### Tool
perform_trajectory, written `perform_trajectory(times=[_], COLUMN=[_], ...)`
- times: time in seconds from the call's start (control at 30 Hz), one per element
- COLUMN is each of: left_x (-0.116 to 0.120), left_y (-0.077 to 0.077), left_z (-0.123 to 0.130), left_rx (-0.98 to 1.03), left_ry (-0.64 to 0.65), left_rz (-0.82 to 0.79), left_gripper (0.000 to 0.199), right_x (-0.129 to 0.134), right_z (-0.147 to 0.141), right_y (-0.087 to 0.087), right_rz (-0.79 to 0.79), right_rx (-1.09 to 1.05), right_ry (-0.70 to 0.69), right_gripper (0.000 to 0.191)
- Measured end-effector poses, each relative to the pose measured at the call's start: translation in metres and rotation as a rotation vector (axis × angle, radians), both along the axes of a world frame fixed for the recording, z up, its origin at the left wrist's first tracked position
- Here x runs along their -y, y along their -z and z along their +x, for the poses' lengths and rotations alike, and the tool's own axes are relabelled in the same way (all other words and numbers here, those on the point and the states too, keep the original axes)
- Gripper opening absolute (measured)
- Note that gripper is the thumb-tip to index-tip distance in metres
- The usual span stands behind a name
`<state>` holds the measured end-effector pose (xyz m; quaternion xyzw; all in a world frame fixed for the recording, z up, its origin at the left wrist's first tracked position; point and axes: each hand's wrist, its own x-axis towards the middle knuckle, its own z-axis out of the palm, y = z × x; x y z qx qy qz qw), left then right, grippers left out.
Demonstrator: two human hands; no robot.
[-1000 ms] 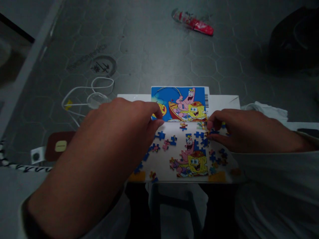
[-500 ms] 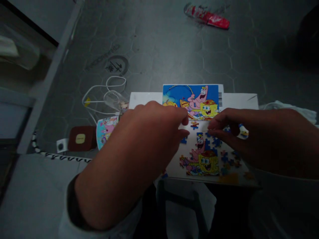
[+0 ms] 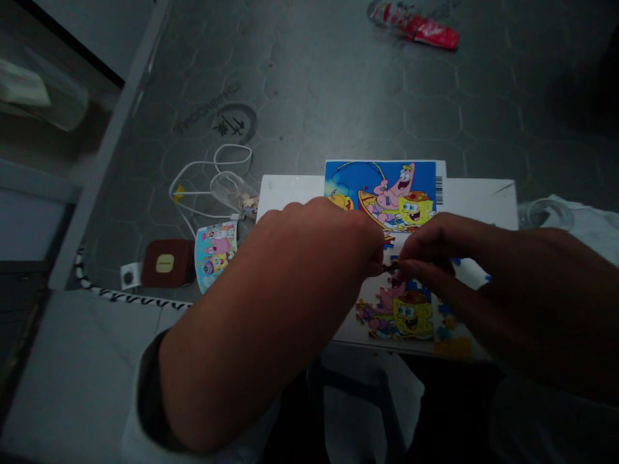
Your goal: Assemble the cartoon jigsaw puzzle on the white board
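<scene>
Just right of the centre of the frame, the right hand (image 3: 464,264) pinches a small dark puzzle piece (image 3: 391,267) between thumb and forefinger. The left hand (image 3: 309,245) comes in from the lower left, its fingers curled and their tips at the left end of that piece; whether they grip it too, I cannot tell. Directly below the fingertips, the partly joined puzzle (image 3: 412,316) lies flat on a white board (image 3: 478,203), showing a yellow square character and part of a pink one. Above the hands, the picture card (image 3: 382,183) overlaps the board's top edge, with a barcode at its right side. More loose pieces (image 3: 445,322) lie right of the joined part, some hidden by the right hand. At the left of the frame, a brown square object (image 3: 167,263) sits beside a curved, colourful printed item (image 3: 216,252), with a looped white cable (image 3: 198,169) above them. A red-and-clear package (image 3: 416,26) lies on the tiled floor (image 3: 329,84) at the upper right.
</scene>
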<state>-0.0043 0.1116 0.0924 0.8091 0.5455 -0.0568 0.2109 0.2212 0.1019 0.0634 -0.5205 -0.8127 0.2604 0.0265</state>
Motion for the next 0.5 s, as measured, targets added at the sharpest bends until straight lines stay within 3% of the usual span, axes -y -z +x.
perform_trajectory(times=[0.27,0.5], left_x=[0.003,-0.006], left_y=[0.005,-0.005], left_z=[-0.001,0.005], left_rx=[-0.009,-0.090], left_ry=[0.015,0.043], left_rz=[-0.009,-0.059], left_gripper=[0.028,0.027], right_x=[0.001,0.001], right_z=[-0.006,-0.003], right_y=[0.001,0.006], right_rz=[-0.036,-0.008], right_rx=[-0.160,-0.114], right_ry=[0.022,-0.045], right_gripper=[0.026,0.032])
